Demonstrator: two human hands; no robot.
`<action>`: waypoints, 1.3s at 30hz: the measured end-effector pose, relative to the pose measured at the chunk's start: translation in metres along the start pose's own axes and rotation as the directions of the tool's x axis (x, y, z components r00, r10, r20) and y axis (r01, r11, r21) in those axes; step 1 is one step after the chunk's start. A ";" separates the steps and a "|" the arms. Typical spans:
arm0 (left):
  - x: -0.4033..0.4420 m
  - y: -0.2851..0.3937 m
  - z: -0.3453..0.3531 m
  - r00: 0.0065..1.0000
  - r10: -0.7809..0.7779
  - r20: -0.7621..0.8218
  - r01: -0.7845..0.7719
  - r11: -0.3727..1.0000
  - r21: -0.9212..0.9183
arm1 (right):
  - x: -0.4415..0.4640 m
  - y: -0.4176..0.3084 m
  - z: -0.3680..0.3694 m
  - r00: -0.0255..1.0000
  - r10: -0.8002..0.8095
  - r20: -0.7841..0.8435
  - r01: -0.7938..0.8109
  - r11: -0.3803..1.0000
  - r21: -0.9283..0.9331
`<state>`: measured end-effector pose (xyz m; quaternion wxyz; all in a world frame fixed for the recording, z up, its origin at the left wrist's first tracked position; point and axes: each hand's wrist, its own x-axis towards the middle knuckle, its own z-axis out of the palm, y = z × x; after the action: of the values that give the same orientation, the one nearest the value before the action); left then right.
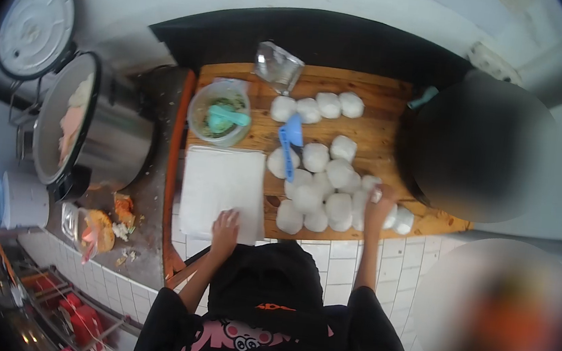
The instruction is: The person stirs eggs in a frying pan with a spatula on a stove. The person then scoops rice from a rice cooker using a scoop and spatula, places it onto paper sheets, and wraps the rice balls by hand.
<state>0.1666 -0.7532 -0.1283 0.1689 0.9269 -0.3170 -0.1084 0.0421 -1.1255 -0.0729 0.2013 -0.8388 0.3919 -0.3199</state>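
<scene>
My left hand [225, 230] lies with its fingers spread on the lower right part of a stack of white paper sheets [223, 186]. My right hand [379, 201] reaches over the right end of a group of round white wrapped balls [307, 199]; its fingers are curled down onto one, and what they grip is mostly hidden. A blue spoon [290, 143] rests across the balls at the left. Several more white balls [328, 105] form a row farther back. Above the paper sits a clear tub [197, 115] of green filling with a turquoise spoon [226, 119] in it.
A large steel pot [115, 141] stands left of the wooden table [379, 90], its lid [35, 26] behind it. Food bags [98, 232] lie on the dark counter. Crumpled clear plastic [279, 67] is at the table's back. Two round blurred areas cover the right side.
</scene>
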 end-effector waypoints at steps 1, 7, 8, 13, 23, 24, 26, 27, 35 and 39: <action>0.002 -0.009 0.007 0.998 0.002 0.062 0.001 0.999 -0.045 | -0.001 -0.044 0.028 0.979 0.028 0.203 -0.067 0.980 0.188; 0.039 0.007 -0.172 0.945 -0.009 -0.326 -0.077 0.965 -0.252 | -0.031 -0.083 0.211 0.846 -0.196 0.495 0.222 0.975 0.008; 0.039 0.000 -0.225 0.872 0.000 -0.489 -0.118 0.971 -0.210 | -0.034 -0.056 0.239 0.843 -0.201 0.499 0.212 0.977 0.035; 0.041 -0.115 -0.430 0.646 -0.177 -0.743 0.145 0.983 -0.108 | 0.005 -0.087 0.174 0.862 -0.070 0.502 0.164 0.976 -0.145; 0.136 -0.354 -0.427 0.889 -0.454 -0.062 0.373 0.638 0.674 | 0.051 -0.365 0.079 0.964 -0.189 0.188 0.128 0.947 0.296; 0.142 -0.356 -0.427 0.865 -0.501 0.010 0.344 0.608 0.716 | 0.051 -0.406 0.074 0.947 -0.288 0.141 0.230 0.917 0.325; 0.144 -0.362 -0.425 0.887 -0.461 0.039 0.278 0.600 0.750 | 0.055 -0.460 0.084 0.930 -0.331 0.162 0.230 0.864 0.448; 0.144 -0.365 -0.424 0.903 -0.423 0.077 0.205 0.581 0.788 | 0.056 -0.484 0.089 0.912 -0.366 0.186 0.204 0.798 0.567; 0.067 -0.327 -0.510 0.871 -0.355 -0.340 0.432 0.883 0.184 | 0.087 -0.698 0.139 0.048 -0.620 0.783 0.025 0.784 0.620; -0.001 -0.312 -0.514 0.636 -0.480 -0.604 0.463 0.864 -0.199 | 0.068 -0.739 0.249 -0.061 -0.821 0.568 0.871 0.234 0.432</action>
<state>0.4958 -0.3955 0.2253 0.2432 0.9555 0.0133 0.1666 0.6392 -0.7057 0.2096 0.0637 -0.9461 -0.3175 -0.0074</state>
